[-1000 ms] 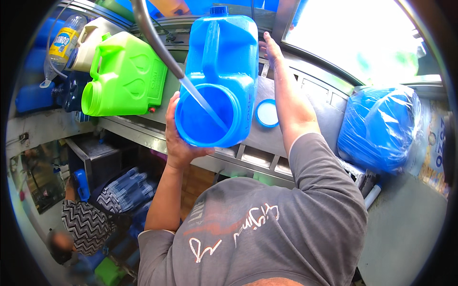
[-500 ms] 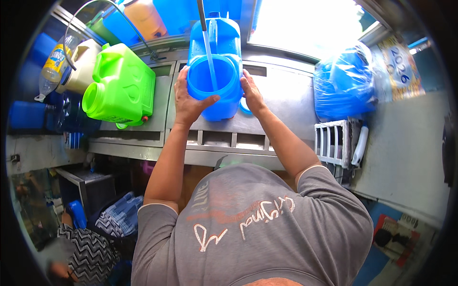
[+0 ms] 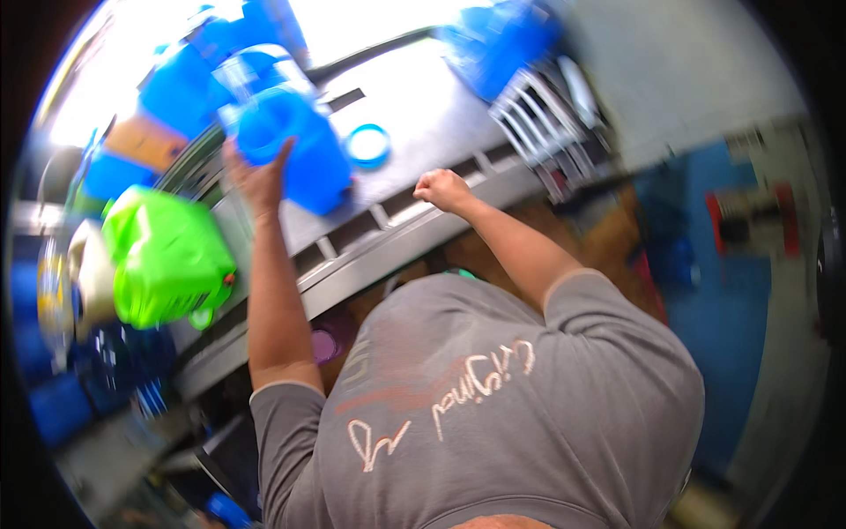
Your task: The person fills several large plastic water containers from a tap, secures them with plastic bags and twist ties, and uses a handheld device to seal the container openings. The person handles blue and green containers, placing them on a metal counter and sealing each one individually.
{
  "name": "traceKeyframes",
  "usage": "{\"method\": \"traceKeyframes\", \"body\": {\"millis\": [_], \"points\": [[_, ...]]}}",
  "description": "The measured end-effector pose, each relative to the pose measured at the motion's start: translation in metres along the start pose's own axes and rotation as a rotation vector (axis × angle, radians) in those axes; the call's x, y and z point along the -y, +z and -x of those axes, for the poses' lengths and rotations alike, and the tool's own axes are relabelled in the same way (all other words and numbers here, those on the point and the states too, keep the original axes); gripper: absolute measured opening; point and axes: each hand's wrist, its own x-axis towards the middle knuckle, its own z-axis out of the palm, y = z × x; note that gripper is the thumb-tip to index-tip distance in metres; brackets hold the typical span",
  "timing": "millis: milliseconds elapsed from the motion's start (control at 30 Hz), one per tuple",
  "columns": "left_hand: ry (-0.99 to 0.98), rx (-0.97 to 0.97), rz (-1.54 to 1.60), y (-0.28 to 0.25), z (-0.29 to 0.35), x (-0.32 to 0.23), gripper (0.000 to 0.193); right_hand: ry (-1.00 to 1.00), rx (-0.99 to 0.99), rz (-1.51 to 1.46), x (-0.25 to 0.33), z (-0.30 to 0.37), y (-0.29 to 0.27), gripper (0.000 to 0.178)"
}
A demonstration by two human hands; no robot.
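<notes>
A blue water jug [image 3: 315, 172] stands tilted in view on the steel counter, its wide round mouth uncapped. My left hand [image 3: 258, 181] grips the rim of its neck, with the thumb across the near side. My right hand [image 3: 443, 189] is off the jug, held over the counter's front edge with the fingers curled into a loose fist. No object shows in it. Between the jug and that hand, a round blue cap [image 3: 368, 145] with a pale inside lies on the counter. The picture is smeared by motion, so the jug's inside is unclear.
A bright green jug [image 3: 167, 264] stands left of the blue one, beside a cream container [image 3: 90, 269] and a clear bottle [image 3: 55, 300]. More blue jugs [image 3: 181, 84] line the back. At the right are a white rack [image 3: 538, 115] and a plastic-wrapped blue bundle [image 3: 498, 44].
My right hand has let go of the jug, moved toward the counter's front edge and closed. My left hand stays on the neck. The whole view has turned to the right.
</notes>
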Motion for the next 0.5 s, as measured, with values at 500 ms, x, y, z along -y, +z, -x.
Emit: {"method": "traceKeyframes", "body": {"millis": [500], "points": [[-0.272, 0.274, 0.412, -0.024, 0.026, 0.052, 0.093, 0.638, -0.890, -0.254, -0.322, 0.128, -0.128, 0.025]]}}
